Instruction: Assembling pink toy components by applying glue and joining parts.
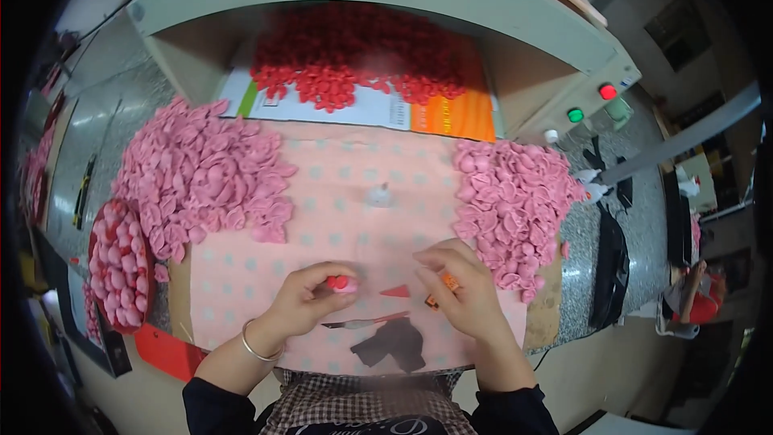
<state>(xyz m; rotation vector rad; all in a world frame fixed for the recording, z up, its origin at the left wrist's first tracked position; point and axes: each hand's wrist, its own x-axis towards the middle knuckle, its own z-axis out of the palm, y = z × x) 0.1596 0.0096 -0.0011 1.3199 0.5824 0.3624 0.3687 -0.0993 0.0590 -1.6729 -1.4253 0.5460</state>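
Note:
My left hand [304,300] pinches a small pink piece with red on top [343,283] between thumb and fingertips; its exact kind is too small to tell. Across from it, my right hand [467,294] is loosely curled, thumb and forefinger apart with nothing visible between the tips. An orange and black object [432,301] shows around its thumb, mostly hidden; whether the hand touches it I cannot tell. Between the hands lie a red triangular piece [394,292] and a thin dark tool with a reddish end [362,323]. Dark cloth-like scraps [390,346] are nearest my body.
Heaps of pink petal-like pieces flank the dotted pink cloth [322,193], left [205,173] and right [515,201]. A small whitish pointed object [378,195] stands mid-cloth. Red pieces [330,84] fill the hooded box [515,24] behind. A red basket [145,298] holds pink balls.

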